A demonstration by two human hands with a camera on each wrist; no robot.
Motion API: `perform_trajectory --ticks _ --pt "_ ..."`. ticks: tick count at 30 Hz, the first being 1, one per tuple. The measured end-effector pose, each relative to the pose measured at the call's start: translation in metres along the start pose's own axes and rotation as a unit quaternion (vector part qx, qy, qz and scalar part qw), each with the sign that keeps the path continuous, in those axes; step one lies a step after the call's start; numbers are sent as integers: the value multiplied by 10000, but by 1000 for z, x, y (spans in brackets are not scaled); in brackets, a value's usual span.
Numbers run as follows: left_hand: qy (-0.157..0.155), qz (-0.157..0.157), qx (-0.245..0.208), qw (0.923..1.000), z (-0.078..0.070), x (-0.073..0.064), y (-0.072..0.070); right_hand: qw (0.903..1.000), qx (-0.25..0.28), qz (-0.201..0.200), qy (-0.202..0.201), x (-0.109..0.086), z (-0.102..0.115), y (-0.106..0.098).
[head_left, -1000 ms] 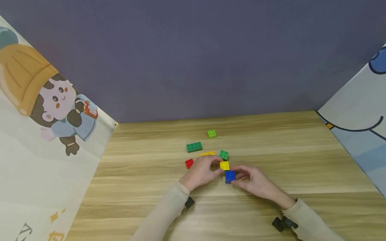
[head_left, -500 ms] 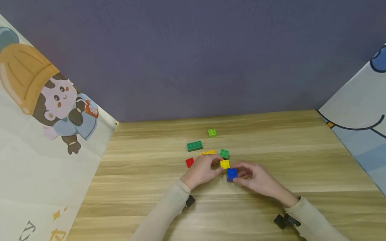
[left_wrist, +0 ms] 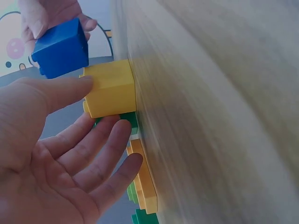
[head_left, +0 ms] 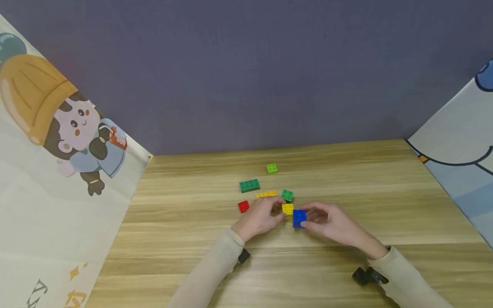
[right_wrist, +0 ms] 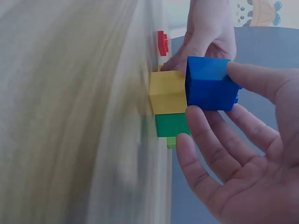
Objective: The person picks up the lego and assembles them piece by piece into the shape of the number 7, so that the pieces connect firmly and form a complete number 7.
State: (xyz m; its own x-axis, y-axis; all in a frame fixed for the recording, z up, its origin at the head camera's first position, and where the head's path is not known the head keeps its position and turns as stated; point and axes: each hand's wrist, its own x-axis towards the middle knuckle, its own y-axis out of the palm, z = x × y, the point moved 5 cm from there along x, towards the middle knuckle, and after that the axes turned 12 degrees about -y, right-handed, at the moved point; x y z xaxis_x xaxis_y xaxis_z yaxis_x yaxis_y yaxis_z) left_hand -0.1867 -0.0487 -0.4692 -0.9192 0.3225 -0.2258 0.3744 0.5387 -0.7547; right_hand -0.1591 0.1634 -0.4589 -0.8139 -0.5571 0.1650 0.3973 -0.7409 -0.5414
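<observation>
My right hand (head_left: 336, 225) pinches a blue square toy building brick (head_left: 299, 218) between thumb and fingers. In the right wrist view the blue brick (right_wrist: 211, 84) is off the table, its studs turned toward the palm. My left hand (head_left: 260, 218) pinches a yellow square brick (head_left: 287, 208), which stands on the table with studs up. The left wrist view has the left thumb on one side of this yellow brick (left_wrist: 111, 88) and fingertips at the other. A green square brick (head_left: 286, 195) sits just behind it. The blue brick is close beside the yellow one.
Left hand partly hides a longer yellow brick (head_left: 266, 194). A red brick (head_left: 243, 206) lies left of that hand. Farther back are a long dark green brick (head_left: 249, 185) and a light green brick (head_left: 271, 168). A dark grey panel (head_left: 246, 77) borders the wooden table (head_left: 185, 184).
The right hand has raised the blue brick and moved it slightly right and away from me, tilting it. The left hand stays on the yellow brick. The view has shifted a little.
</observation>
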Motion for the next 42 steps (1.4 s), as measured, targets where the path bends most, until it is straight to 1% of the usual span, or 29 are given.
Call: perform_trajectory --ticks 3,11,18,21,29,37,42 --pt "-12 23 -25 10000 0 0 0 10000 -57 -60 35 2 3 -4" --pt "-82 91 14 9999 -1 0 2 9994 -78 -319 -97 5 2 -8" --pt "-146 125 -69 9998 -1 1 1 9991 13 -367 -190 9 2 -12" --pt "-130 126 -118 9998 0 1 1 9991 -9 -404 -160 12 2 -13" --pt "-91 133 -165 9997 1 2 2 9992 -110 -391 48 17 2 -13" --pt "-97 169 -159 9997 1 2 1 9993 -137 -334 -16 23 0 -11" --pt "-44 167 -120 9998 1 2 1 9996 -57 -294 -3 25 -2 -9"
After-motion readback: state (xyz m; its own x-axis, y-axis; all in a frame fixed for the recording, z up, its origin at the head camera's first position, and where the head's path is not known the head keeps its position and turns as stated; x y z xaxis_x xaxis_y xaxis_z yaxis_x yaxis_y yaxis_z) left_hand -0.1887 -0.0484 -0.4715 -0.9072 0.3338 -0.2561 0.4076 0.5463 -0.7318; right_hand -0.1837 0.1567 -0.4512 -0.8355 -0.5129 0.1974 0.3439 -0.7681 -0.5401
